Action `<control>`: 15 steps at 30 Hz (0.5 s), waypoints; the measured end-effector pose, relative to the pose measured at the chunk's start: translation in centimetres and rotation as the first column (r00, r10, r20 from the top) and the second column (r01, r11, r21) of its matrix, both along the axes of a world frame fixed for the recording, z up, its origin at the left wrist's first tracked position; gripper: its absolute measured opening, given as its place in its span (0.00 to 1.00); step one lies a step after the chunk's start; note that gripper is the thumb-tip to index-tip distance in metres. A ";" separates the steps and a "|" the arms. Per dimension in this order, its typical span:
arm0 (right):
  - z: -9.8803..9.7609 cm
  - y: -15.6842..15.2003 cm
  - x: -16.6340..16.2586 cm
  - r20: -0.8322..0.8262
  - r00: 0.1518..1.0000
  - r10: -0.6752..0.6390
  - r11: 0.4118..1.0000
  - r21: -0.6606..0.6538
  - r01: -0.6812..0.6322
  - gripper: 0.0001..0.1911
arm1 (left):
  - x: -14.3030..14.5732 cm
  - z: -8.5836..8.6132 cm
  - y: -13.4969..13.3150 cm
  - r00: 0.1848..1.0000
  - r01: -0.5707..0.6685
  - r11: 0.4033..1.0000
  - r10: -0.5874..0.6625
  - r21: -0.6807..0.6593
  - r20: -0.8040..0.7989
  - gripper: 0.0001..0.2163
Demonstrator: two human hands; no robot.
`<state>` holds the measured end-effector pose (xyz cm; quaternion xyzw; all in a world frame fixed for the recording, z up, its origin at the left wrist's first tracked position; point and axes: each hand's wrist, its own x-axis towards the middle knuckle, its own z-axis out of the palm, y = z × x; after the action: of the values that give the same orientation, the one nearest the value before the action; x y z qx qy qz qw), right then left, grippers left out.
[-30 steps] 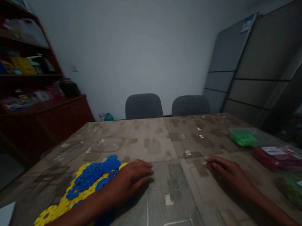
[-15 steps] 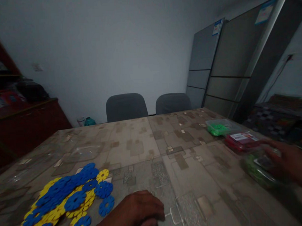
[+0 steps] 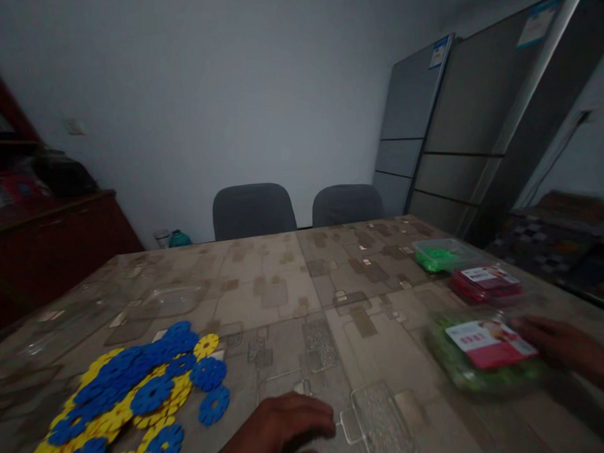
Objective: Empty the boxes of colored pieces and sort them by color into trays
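Note:
My right hand [image 3: 567, 348] grips the right side of a clear plastic box [image 3: 463, 370] of light green pieces. A white and pink label covers part of its lid. The box is slightly blurred, and I cannot tell whether it touches the table. My left hand [image 3: 285, 431] is near the front edge of the view, fingers apart and bent, with nothing in them. To its left lies a loose pile of blue notched discs [image 3: 152, 394] and yellow notched discs [image 3: 206, 345], partly overlapping.
Behind the held box stand a labelled box of red pieces [image 3: 485, 284] and a clear box of bright green pieces [image 3: 436, 255]. Clear plastic trays [image 3: 170, 300] lie on the table's left [image 3: 263, 261]. Two grey chairs [image 3: 254, 212] stand at the far edge.
My right hand has brought the green box leftward and turned its labelled lid upward into view. My left hand has shifted slightly right and down, its fingers now more apart.

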<state>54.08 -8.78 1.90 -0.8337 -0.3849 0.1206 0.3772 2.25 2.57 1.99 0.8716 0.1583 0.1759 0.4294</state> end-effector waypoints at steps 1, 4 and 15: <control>-0.1 0.6 -2.3 -0.033 0.998 0.059 0.998 0.007 -0.059 0.19 | -0.1 -0.5 -0.2 1.000 -0.023 1.000 0.023 0.001 -0.013 0.22; -0.1 3.0 -10.1 -0.143 0.951 0.274 0.962 0.046 -0.270 0.18 | -0.5 -2.2 -0.3 0.996 -0.075 0.997 0.075 -0.007 -0.041 0.39; -0.9 5.7 -29.3 -0.607 0.540 0.583 0.719 0.076 -0.691 0.23 | -8.2 -4.5 -3.0 0.910 -0.413 0.907 0.414 -0.086 -0.005 0.53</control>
<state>24.73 -3.13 1.02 -0.5828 -0.5121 0.5360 0.3329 -5.96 -0.47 -2.50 0.7981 0.3437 0.2616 0.4201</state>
